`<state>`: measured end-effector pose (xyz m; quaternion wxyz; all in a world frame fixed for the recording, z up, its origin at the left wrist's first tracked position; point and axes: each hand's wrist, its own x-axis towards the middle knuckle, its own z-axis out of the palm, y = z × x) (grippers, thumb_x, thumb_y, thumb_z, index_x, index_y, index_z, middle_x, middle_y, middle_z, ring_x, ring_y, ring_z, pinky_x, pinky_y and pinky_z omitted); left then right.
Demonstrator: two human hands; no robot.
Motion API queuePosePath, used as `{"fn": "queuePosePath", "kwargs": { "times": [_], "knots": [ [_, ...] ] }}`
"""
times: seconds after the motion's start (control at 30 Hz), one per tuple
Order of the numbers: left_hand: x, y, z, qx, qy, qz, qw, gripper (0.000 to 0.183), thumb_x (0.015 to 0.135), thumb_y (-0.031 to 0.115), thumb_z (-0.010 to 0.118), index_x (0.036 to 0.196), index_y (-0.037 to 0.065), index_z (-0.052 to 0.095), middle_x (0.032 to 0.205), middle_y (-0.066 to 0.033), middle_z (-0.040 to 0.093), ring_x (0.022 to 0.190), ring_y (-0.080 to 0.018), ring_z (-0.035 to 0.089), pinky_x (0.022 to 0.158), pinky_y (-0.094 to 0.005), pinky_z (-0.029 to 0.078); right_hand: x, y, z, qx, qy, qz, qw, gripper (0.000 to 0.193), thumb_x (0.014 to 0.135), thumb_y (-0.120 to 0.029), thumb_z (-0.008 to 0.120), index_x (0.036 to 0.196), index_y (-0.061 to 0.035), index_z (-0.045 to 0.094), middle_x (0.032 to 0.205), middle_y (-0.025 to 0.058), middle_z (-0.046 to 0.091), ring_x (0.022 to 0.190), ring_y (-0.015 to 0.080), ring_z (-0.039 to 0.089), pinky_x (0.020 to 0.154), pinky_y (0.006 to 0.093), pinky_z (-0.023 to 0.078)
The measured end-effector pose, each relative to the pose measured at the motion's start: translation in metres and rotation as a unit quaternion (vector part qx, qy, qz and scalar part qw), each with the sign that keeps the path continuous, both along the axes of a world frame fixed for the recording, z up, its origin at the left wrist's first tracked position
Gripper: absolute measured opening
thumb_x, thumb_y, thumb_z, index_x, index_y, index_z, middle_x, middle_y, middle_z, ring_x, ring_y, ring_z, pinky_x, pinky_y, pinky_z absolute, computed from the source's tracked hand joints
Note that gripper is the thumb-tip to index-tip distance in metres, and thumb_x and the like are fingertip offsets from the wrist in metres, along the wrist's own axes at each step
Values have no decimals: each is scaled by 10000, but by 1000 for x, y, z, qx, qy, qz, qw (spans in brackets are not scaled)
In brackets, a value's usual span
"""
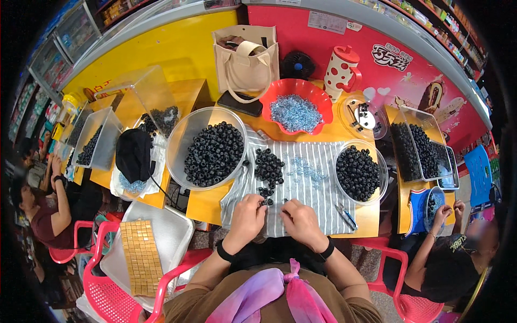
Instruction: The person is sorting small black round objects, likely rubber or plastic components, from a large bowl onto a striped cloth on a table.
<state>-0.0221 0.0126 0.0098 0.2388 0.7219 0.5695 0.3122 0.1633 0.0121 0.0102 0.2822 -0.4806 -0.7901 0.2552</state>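
My left hand (246, 216) is closed at the near edge of a grey-and-white striped cloth (323, 202), pinching a small round black part (267, 202). Just to its right, my right hand (299, 216) has its fingers pressed together; a tiny dark bit shows at the fingertips, too small to name. Ahead of the hands lies a loose pile of black ring-like parts (269, 166). Small clear-blue pieces (306, 170) are scattered to the right of that pile. Pliers with blue handles (346, 216) rest on the cloth's right side.
Left is a large clear tub of black parts (212, 156); right, a smaller round tub (358, 172). Behind are a red bowl (265, 102) of clear-blue pieces, a phone (237, 104), a beige bag (226, 64) and a polka-dot cup (339, 75). People work at tables on both sides.
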Motion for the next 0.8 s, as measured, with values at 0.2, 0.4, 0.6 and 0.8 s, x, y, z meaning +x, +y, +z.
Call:
{"fn": "queuePosePath", "kwargs": {
  "times": [0.2, 0.4, 0.6, 0.8],
  "knots": [
    [-3, -1, -6, -92, -226, 97, 965, 182, 779, 24, 669, 940, -27, 602, 788, -122, 642, 604, -166, 600, 558, -287, 467, -9, 8, 9, -49, 51, -31, 997, 110, 806, -89, 624, 896, -26, 619, 818, 189, 598, 729, 404, 599, 640, 474, 476],
    [-8, -4, -14, -145, -334, 82, 928, 183, 804, -50, 646, 963, -26, 559, 703, -8, 606, 616, -49, 565, 544, -196, 428, -15, 12, 18, -24, 20, -47, 998, 118, 794, -89, 649, 890, -26, 624, 822, 174, 608, 716, 387, 606, 622, 457, 484],
    [-7, -5, -10, -135, -317, 70, 936, 173, 800, -45, 662, 957, -23, 593, 758, -1, 617, 620, -36, 544, 555, -188, 425, -34, 13, 21, 3, -93, -65, 994, 158, 768, -104, 689, 898, -32, 636, 786, 145, 615, 682, 358, 615, 588, 443, 479],
    [-5, -3, -16, -74, -315, 83, 942, 264, 805, -26, 665, 1065, -32, 619, 860, -33, 623, 694, -42, 551, 569, -208, 427, -28, 12, 13, 17, -27, -68, 997, 156, 770, -97, 688, 898, -36, 621, 774, 137, 596, 667, 344, 611, 564, 428, 474]
  ]
}}
